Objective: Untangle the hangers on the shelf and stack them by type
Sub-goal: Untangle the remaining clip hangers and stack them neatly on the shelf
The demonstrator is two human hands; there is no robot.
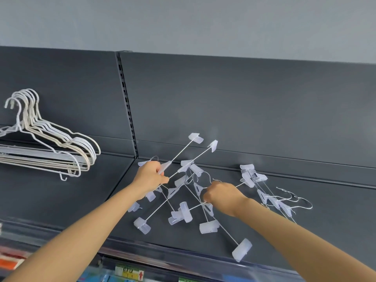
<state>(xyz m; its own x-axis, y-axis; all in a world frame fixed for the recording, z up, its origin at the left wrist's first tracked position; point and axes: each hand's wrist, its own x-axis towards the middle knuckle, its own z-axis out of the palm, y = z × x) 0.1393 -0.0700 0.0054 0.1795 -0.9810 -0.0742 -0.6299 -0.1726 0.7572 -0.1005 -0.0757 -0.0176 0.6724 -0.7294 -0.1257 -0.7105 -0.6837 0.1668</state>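
Two hands in one clip-hanger tangle

Dark grey back panel (244, 102) fills the view beyond both grips. Slotted upright (127, 102) runs down it, above and left of the left grip. Dark shelf (335, 220) under both grips carries all the hangers. Wire hangers (61, 147), white and cream, stacked flat together well left of the left grip, most hooks toward the panel. Clip-hanger tangle (183, 200) lies on the shelf between and below the two grips: metal rods crossed at many angles, clear plastic clips at the ends, two rods sticking up past the left grip toward the panel. Smaller clip-hanger pile (270, 198) just right of the right grip, hooks pointing right, roughly lined up. Left hand (150, 177): grip curled round a clear clip and rod at the tangle's upper left. Right hand (221, 195): grip curled, pinching a rod near a metal hook at the tangle's right side. Price label (129, 272), blurred, on the shelf's front edge below both grips.
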